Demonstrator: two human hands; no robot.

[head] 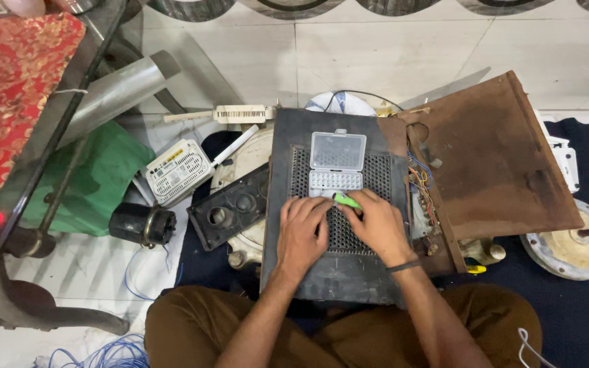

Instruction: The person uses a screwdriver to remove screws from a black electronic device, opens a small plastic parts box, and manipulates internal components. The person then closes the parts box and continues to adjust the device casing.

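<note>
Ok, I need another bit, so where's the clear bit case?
In the head view the clear bit case lies open on the dark perforated panel, centre frame, just beyond both hands.

repair workshop | opened casing [335,204] | router [177,170] | loose wires [103,354]

Free room on the black perforated panel [349,232] is confined to its near strip and left margin. The open clear bit case [336,162] blocks the far middle. To the right, the tilted rusty brown cover [492,157] and exposed wiring [420,178] stand in the way. To the left, a black speaker bezel [230,208], white router [177,170] and black motor [141,225] crowd the floor. Bare tile floor [390,54] lies open at the far side.
</note>
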